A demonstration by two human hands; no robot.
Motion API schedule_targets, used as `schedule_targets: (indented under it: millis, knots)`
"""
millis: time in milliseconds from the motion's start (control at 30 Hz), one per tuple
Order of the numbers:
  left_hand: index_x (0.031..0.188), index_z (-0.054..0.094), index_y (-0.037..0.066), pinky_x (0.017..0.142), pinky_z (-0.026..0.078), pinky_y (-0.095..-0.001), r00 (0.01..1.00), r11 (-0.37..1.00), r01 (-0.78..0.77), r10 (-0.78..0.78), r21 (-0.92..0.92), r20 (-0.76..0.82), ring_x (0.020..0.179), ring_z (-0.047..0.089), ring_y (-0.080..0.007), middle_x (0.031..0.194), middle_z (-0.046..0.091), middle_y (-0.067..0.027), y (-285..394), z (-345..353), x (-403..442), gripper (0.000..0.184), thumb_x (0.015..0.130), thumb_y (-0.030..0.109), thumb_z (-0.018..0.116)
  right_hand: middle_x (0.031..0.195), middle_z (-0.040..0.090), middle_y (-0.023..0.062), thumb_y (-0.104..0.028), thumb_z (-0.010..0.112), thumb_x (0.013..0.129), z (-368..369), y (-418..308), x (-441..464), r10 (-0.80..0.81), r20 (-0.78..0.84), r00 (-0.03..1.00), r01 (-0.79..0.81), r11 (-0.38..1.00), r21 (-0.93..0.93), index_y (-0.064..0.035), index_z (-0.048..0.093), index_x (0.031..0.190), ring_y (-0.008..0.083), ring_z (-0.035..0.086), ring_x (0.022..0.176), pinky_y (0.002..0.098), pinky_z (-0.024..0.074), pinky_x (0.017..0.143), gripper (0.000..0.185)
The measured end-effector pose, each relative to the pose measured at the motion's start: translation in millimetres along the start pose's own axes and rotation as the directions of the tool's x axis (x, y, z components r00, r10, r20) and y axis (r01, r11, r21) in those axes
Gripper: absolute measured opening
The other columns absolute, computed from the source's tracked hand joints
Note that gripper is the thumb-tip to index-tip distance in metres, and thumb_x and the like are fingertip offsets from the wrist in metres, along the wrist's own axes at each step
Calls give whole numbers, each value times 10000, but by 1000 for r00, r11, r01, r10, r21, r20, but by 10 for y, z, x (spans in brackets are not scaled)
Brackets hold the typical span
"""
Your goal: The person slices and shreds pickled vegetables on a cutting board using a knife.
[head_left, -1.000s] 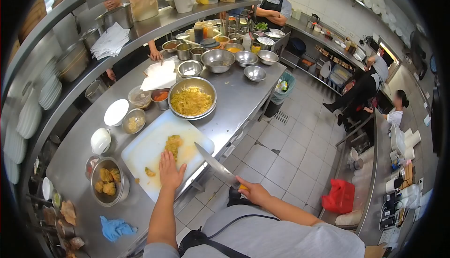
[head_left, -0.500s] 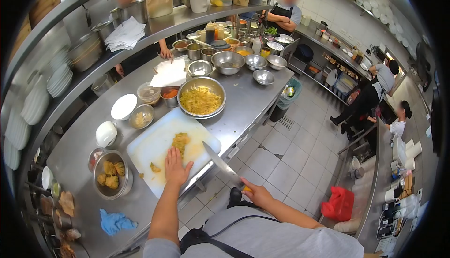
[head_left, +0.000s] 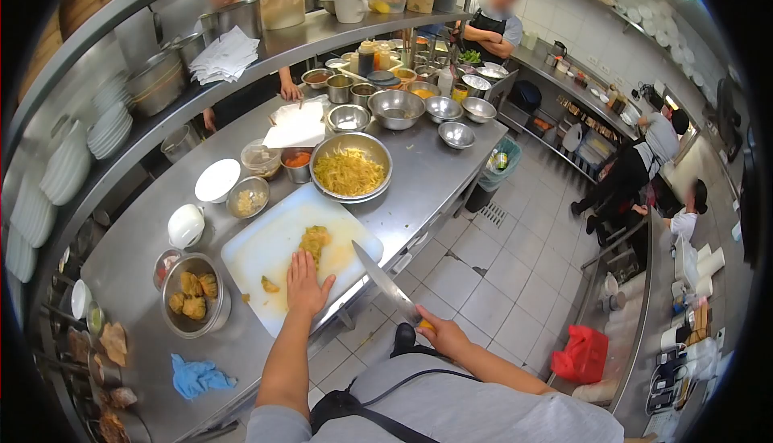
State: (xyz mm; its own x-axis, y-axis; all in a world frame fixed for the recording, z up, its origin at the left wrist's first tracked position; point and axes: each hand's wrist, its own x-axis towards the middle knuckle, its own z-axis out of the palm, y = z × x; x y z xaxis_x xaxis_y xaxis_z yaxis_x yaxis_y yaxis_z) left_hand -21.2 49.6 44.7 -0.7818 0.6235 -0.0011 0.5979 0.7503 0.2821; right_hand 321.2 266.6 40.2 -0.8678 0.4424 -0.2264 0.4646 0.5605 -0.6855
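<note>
My left hand (head_left: 307, 284) lies flat with fingers stretched out on the white cutting board (head_left: 266, 243). Its fingertips touch a flattened yellow-green piece of food (head_left: 314, 242), whose near end they cover. A smaller scrap of the same food (head_left: 270, 284) rests left of the hand. In my right hand (head_left: 443, 332) is the yellow handle of a large kitchen knife (head_left: 385, 282). The blade points up and left, its tip near the board's right edge. Beyond the board stands a steel bowl of shredded yellow food (head_left: 350, 171); at left, another steel bowl holds browned lumps (head_left: 193, 296).
A blue cloth (head_left: 200, 376) lies on the steel table near its front edge. White bowls (head_left: 217, 181) and small containers line the board's far left side. A shelf (head_left: 322, 32) overhangs the table. Another person's hand (head_left: 290, 89) is across the table; other people stand farther off.
The view has shifted slightly, moving the table items a little to the right in the picture. Both hands, the knife and the food keep practically the same positions.
</note>
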Motion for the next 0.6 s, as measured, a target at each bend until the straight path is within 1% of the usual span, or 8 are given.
schedule_targets:
  millis: [167, 233, 267, 333, 400, 467, 567, 600]
  knots:
    - [1738, 160, 5, 1365, 108, -487, 1000, 1000, -2, 2, 5, -4, 1699, 56, -339, 1832, 116, -170, 19, -23, 1, 975, 1074, 630, 507, 1099, 787, 229, -417, 701, 1054, -57, -69, -19, -5, -1, 1000, 5, 1000, -4, -402, 429, 1659, 449, 752, 1017, 481, 599, 918, 663]
    - [1734, 165, -3, 1365, 107, -485, 1000, 1000, 8, -8, -5, 1, 1698, 60, -341, 1830, 119, -176, 54, -73, -14, 976, 1073, 627, 512, 1227, 760, 254, -429, 695, 1069, -69, -78, 13, 65, 71, 995, -63, 998, -23, -383, 415, 1675, 449, 737, 1107, 458, 586, 961, 669]
    - [1731, 169, -10, 1365, 106, -483, 1000, 1000, 14, -14, -15, 10, 1697, 64, -342, 1828, 123, -182, 69, -93, -15, 978, 1073, 623, 516, 1227, 760, 254, -429, 695, 1069, -55, -54, 22, 62, 70, 996, -60, 998, -23, -383, 415, 1675, 449, 737, 1107, 458, 586, 961, 669]
    - [1728, 174, -18, 1364, 105, -482, 1000, 1000, -4, 4, -8, -11, 1696, 70, -343, 1826, 127, -190, 31, -43, -7, 977, 1072, 619, 521, 1124, 780, 244, -444, 683, 1062, -18, -10, 20, 19, 28, 999, -18, 999, -30, -412, 406, 1669, 452, 747, 1044, 487, 595, 929, 668]
    - [1724, 180, -26, 1364, 104, -481, 999, 1000, -29, 29, -2, -32, 1696, 75, -345, 1824, 131, -197, 23, -41, -3, 977, 1072, 614, 525, 1135, 776, 250, -452, 679, 1064, -20, 10, 28, 42, 44, 998, -41, 999, -26, -417, 395, 1673, 452, 745, 1056, 489, 592, 935, 673]
    - [1718, 195, -34, 1362, 108, -483, 1000, 1000, -10, 10, -6, -9, 1693, 85, -350, 1819, 143, -208, 62, -78, 1, 977, 1069, 616, 527, 1145, 772, 255, -461, 675, 1066, -29, 7, 21, 72, 51, 996, -71, 997, -22, -422, 384, 1677, 451, 742, 1069, 490, 590, 940, 678]
    - [1715, 208, -35, 1360, 116, -485, 999, 1000, -18, 18, -11, -41, 1691, 96, -354, 1815, 156, -210, 12, 24, 10, 977, 1064, 619, 530, 1163, 767, 258, -464, 669, 1070, -34, 7, 20, 67, 58, 996, -65, 997, -37, -432, 365, 1683, 454, 737, 1087, 493, 586, 951, 685]
    - [1715, 208, -35, 1360, 116, -485, 999, 1000, -24, 24, -12, -41, 1691, 96, -354, 1815, 156, -210, 21, 19, 17, 977, 1064, 619, 530, 1188, 766, 251, -461, 666, 1075, -42, -4, 21, 62, 65, 996, -61, 998, -20, -418, 370, 1685, 455, 738, 1088, 484, 586, 957, 680]
